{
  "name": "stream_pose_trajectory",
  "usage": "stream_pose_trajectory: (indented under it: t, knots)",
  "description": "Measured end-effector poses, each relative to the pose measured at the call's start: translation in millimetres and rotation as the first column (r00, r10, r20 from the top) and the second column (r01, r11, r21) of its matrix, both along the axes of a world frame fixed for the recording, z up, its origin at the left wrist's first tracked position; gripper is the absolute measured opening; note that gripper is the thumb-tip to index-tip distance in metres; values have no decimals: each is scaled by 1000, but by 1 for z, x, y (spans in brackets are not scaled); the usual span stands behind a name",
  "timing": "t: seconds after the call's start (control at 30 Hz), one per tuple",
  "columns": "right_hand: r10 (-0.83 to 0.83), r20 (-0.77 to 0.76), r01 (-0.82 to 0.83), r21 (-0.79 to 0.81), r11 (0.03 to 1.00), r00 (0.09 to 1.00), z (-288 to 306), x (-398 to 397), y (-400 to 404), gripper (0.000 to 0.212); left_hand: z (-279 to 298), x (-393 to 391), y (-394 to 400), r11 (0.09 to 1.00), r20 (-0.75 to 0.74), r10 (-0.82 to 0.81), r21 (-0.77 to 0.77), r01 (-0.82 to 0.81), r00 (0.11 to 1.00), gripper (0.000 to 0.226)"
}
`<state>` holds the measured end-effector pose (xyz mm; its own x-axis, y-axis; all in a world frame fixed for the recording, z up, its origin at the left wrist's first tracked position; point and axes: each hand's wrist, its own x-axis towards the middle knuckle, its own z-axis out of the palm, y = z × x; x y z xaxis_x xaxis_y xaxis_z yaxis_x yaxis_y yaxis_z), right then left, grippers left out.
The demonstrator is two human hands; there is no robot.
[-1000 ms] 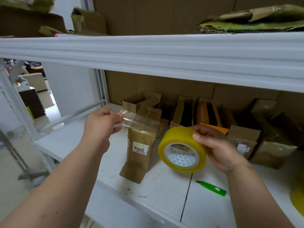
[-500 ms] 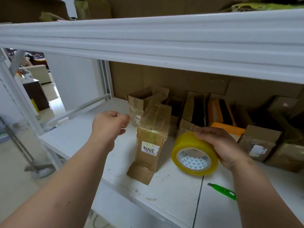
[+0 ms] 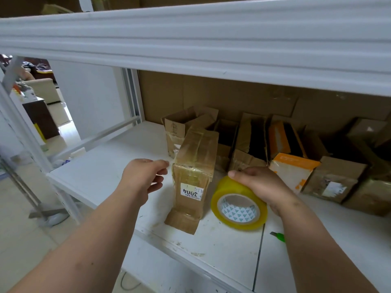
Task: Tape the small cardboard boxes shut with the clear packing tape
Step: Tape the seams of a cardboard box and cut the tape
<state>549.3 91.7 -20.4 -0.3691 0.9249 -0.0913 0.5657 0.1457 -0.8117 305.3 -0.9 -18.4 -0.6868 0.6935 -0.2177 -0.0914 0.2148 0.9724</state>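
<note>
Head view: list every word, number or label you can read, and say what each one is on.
"3004", printed upside down on the white sticker on the front of the upright taped box.
Small print and a barcode under that number: too small to read.
White label on the brown box at right: blurred, unreadable.
Faint stamp on the open box behind: unreadable.
Tape roll core: triangle pattern only, no text.

Tape strip goes down on the box

My left hand (image 3: 143,178) lets go of the clear strip it held stretched a second ago and now hangs with loose fingers just beside the cardboard box (image 3: 194,178); my right hand (image 3: 260,185) has lowered the tape roll (image 3: 239,208) from mid-air onto the white shelf (image 3: 101,172).
</note>
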Motion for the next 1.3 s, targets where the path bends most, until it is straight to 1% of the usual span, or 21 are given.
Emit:
stream_pose_trajectory:
  t: [0.2,0.27,0.37,0.47,0.53,0.63,0.7,0.73,0.8,0.83,0.9,0.97,1.03,1.07,1.13,1.17,1.2,1.3]
  knots:
    - [6,139,-4,-13,1000,990,-4,-20,-6,47,2,10,-4,986,16,-132,-101,133,991,20]
    - [1,182,0,-5,1000,983,-2,-23,-5,48,3,10,-4,984,-13,-139,-111,137,990,22]
    - [9,231,-8,-5,1000,973,3,-24,-2,48,-1,9,0,988,-84,-120,-106,111,989,18]
    - [12,253,-7,-20,1000,967,4,-28,-1,50,-6,13,1,996,-187,-90,-24,87,978,8]
    - [0,257,6,-22,1000,966,2,-31,0,52,-8,16,1,993,-224,-104,35,115,969,18]
    - [-14,270,19,-16,1000,963,0,-32,1,55,-4,18,-5,989,-154,-129,56,139,980,24]
    - [-25,280,26,-1,1000,960,-1,-32,0,56,-2,18,-10,982,-123,-167,68,176,978,22]
    - [-30,281,30,5,1000,959,-1,-33,0,55,-2,18,-13,976,-160,-198,60,210,967,21]
    - [-29,288,21,29,999,957,-1,-33,-3,53,-4,19,-18,959,-296,-264,22,283,918,18]
    - [-29,291,14,55,998,956,-2,-33,-6,50,-5,19,-18,955,-347,-271,17,295,898,14]
    - [-41,264,8,126,992,964,-2,-34,-12,42,-5,19,-17,960,-403,-242,32,278,882,4]
    - [-35,224,-2,164,986,974,-2,-35,-19,34,-7,19,-15,962,-421,-223,52,269,879,3]
    - [-10,191,-18,146,989,981,-1,-35,-26,39,-13,18,-13,966,-407,-190,85,245,893,4]
    - [1,201,-31,144,989,980,1,-35,-29,45,-15,19,-12,969,-402,-163,105,223,901,9]
    - [2,299,-60,184,981,954,5,-39,-34,53,-21,23,-12,979,-412,-95,128,161,906,33]
    - [-16,357,-65,214,975,934,6,-42,-35,55,-23,25,-12,984,-443,-57,129,127,895,36]
    - [-38,396,-63,239,969,917,7,-45,-37,55,-23,28,-13,988,-480,-26,123,97,877,33]
    - [-91,431,-62,328,943,898,7,-55,-41,58,-26,34,-17,992,-589,23,111,52,808,17]
